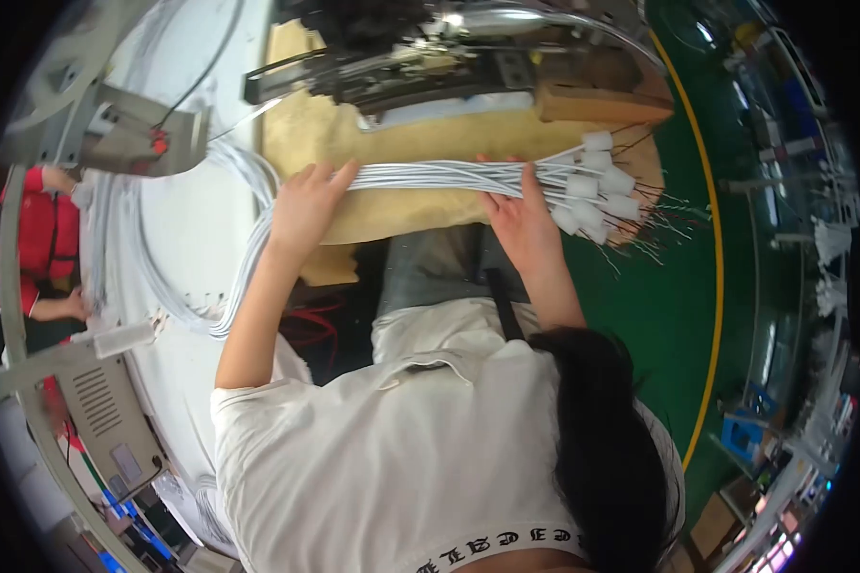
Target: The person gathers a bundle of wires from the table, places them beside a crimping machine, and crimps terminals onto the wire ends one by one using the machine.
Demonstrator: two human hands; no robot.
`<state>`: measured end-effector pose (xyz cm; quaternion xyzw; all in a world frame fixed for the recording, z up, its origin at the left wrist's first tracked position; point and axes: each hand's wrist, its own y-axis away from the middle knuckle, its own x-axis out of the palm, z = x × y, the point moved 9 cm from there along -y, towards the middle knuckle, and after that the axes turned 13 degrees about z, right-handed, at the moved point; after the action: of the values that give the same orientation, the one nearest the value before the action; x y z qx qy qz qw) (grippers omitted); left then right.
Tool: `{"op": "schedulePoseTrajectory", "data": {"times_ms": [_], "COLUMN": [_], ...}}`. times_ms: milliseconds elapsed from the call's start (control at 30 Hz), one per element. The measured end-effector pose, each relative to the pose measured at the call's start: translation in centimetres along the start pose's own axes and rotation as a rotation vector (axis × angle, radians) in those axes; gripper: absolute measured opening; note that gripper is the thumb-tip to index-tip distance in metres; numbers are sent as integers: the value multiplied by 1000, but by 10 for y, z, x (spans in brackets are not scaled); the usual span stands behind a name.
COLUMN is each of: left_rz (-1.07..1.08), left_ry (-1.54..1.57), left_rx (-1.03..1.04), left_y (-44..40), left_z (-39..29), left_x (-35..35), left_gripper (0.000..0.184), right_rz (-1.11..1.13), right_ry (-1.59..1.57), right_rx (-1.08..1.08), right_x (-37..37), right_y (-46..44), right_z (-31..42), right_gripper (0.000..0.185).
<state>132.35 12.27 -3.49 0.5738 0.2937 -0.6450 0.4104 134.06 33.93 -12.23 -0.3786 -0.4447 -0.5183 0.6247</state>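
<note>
A bundle of white cables point(420, 176) runs sideways across a tan, cloth-like surface point(411, 215). My left hand point(306, 205) grips it at the left, back of the hand up, with its fingertips over the cables. Farther right, my right hand point(527, 222) is closed around the same bundle, its thumb across the top and some fingers hidden beneath. Just beyond that hand are several white connectors point(594, 186), with thin dark and light wire ends point(655, 218) fanning out to the right.
Machinery point(430, 76) stands behind the bundle. More cable loops point(143, 229) lie on the white table point(177, 267) at left. A co-worker in red point(53, 234) is at the far left, hands near that table. Green floor point(640, 306) and racks lie at right.
</note>
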Motion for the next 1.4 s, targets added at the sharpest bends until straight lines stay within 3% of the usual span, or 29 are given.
{"op": "schedulePoseTrajectory", "data": {"times_ms": [133, 200, 300, 400, 567, 667, 767, 800, 867, 933, 967, 1000, 1067, 1100, 1133, 1200, 1267, 1300, 1400], "left_rz": [6, -10, 31, 69, 49, -154, -337, -301, -223, -577, -742, -956, -1232, -1268, -1248, -1157, -1072, -1038, -969], "left_ry": [90, 121, 155, 225, 204, 243, 335, 456, 702, 804, 854, 718, 437, 337, 267, 170, 114, 107, 100], "left_rx": [-22, 4, 38, -28, -7, 41, 159, 194, 264, 292, 350, 437, 443, 422, 411, 376, 344, 328, 283], "left_y": [14, 13, 8, 5, 4, 13, 28, 36, 64, 117, 145, 178, 221, 226, 224, 209, 191, 185, 172], "left_z": [18, 14, 9, 27, 24, 16, 6, 5, -4, 0, 3, 9, 19, 20, 19, 16, 16, 14, 14], "left_x": [8, 7, 8, 11, 9, -14, -53, -68, -113, -180, -208, -228, -257, -270, -282, -299, -305, -304, -298], "left_gripper": [40, 38, 37, 36, 40, 40, 33, 29, 22, 16, 26, 40, 40, 40, 40, 40, 40, 40, 40], "right_rz": [-9, -21, 35, 189, 71, 208, 228, 238, 324, 668, 793, 901, 1244, 1427, 1646, 1522, 1360, 1392, 1715], "right_ry": [-49, 144, 190, 245, 557, 805, 1009, 1083, 1191, 1176, 1276, 1353, 1105, 978, 958, 1236, 1472, 1543, 1583], "right_rx": [22, -53, -8, 350, 533, 523, 323, 249, -159, -430, -627, -845, -1004, -1054, -1116, -1431, -1480, -1437, -905], "right_x": [-5, -3, 11, 18, 19, 49, 72, 86, 159, 209, 229, 246, 309, 337, 375, 399, 416, 425, 440], "right_y": [-6, -7, -6, 6, 47, 57, 60, 66, 90, 113, 137, 164, 210, 233, 230, 263, 275, 262, 244], "right_z": [-22, -5, 8, -1, -3, 13, 56, 69, 99, 134, 162, 189, 198, 202, 151, 141, 152, 133, 122], "right_gripper": [33, 32, 30, 28, 25, 27, 26, 26, 28, 31, 29, 29, 20, 16, 21, 14, 11, 12, 13]}}
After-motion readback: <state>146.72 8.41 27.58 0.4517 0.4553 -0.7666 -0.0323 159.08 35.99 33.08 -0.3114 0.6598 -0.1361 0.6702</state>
